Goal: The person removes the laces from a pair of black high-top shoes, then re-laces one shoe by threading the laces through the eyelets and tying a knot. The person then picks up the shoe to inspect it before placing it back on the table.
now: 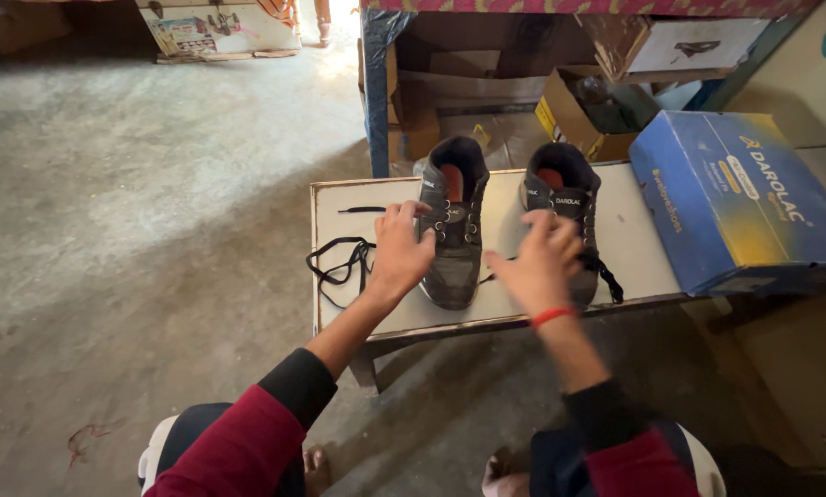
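Left hand [401, 253] lies on the near side of the left shoe [453, 230], its fingers spread and bent over the eyelet rows, fingertips touching the shoe's upper by the tongue. Whether it pinches anything I cannot tell. Right hand [540, 260] sits over the right shoe [565, 212], covering its toe and lower eyelets; the fingers are curled together, and a thin black lace end runs from under them toward the left shoe, though the grip itself is hidden. A red band [553, 316] circles that wrist.

Both shoes are dark, low-cut, with reddish insoles, and stand side by side, toes toward the person, on a small pale table [634, 248]. The left shoe has empty eyelets; the right one has a lace hanging off its outer side over the table's near edge. A loose black lace [339, 262] lies in loops on the table's left part, just beside the left hand, with a short piece apart near the far edge.

A blue and yellow shoebox [735, 198] rests at the table's right end, tilted. Behind the table stand open cardboard boxes [579, 115]. The floor [155, 184] is bare grey concrete. Sleeves are dark red with black cuffs.
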